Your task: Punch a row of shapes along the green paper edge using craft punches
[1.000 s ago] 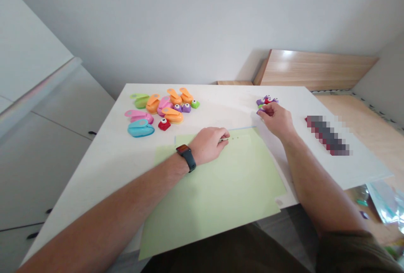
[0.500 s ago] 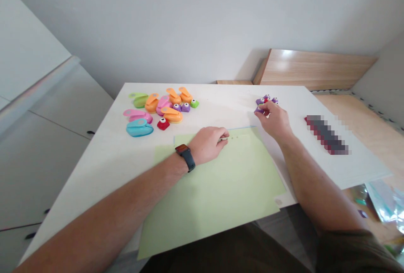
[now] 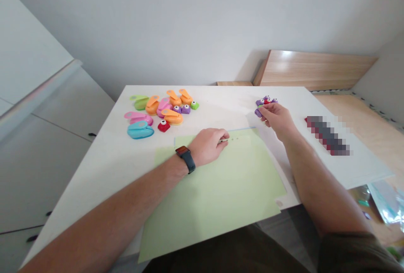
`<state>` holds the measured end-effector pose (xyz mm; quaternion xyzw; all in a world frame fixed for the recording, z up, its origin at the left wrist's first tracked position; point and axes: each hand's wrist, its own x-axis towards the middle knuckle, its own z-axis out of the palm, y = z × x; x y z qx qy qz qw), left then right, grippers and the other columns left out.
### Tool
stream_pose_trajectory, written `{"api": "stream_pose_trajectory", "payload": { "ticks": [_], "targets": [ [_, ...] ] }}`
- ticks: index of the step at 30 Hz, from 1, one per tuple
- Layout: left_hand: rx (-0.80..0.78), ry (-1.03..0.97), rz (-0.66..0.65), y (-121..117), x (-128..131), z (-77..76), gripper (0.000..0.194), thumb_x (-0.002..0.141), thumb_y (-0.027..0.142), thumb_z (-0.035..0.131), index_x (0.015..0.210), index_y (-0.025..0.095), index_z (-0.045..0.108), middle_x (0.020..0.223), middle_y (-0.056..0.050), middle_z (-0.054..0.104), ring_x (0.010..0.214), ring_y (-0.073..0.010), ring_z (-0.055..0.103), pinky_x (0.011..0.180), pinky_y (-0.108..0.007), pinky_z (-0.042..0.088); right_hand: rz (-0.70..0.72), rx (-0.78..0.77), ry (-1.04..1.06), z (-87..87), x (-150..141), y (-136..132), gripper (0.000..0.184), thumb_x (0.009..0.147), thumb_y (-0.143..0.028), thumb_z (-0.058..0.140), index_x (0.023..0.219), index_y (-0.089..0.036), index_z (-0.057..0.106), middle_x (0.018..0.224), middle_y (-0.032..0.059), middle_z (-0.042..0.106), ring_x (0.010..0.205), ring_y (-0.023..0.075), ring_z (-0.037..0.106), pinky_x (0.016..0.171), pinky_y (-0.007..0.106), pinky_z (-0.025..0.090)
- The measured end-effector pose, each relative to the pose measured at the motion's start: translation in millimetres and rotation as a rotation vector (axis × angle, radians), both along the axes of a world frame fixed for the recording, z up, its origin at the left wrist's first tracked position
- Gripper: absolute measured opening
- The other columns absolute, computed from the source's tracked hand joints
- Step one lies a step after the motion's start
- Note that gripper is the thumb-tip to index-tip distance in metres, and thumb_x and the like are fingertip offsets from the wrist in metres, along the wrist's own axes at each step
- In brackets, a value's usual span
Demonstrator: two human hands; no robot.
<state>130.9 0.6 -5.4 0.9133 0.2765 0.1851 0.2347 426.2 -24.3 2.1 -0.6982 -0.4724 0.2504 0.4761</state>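
Purple punch point(image 3: 258, 112) at right hand point(image 3: 277, 120), thumb and fingers clamped on it, near the small punches point(image 3: 267, 101). Green sheet point(image 3: 227, 189): a few small marks point(image 3: 235, 139) near far edge; remaining visible surface plain. Left hand point(image 3: 208, 144) on sheet, fingertips close; cannot tell whether gripping.

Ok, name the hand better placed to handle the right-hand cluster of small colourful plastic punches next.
Probably the right hand: its fingertips pinch a small purple plastic punch there, while the left hand lies over the pale green paper sheet.
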Motion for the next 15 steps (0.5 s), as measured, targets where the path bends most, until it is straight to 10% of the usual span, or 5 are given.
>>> {"api": "stream_pose_trajectory", "payload": {
  "ticks": [15],
  "targets": [
    [-0.003,0.001,-0.006,1,0,-2.2,0.014,0.092,0.028,0.056,0.102,0.021,0.065,0.097,-0.003,0.072,0.091,-0.0199,0.066,0.081,-0.032,0.049,0.149,-0.027,0.408,14.3,-13,-7,0.028,0.080,-0.045,0.074,0.085,-0.019,0.065,0.075,0.0039,0.065,0.057,0.0101,0.050,0.041,0.022,0.033]
  ]
}}
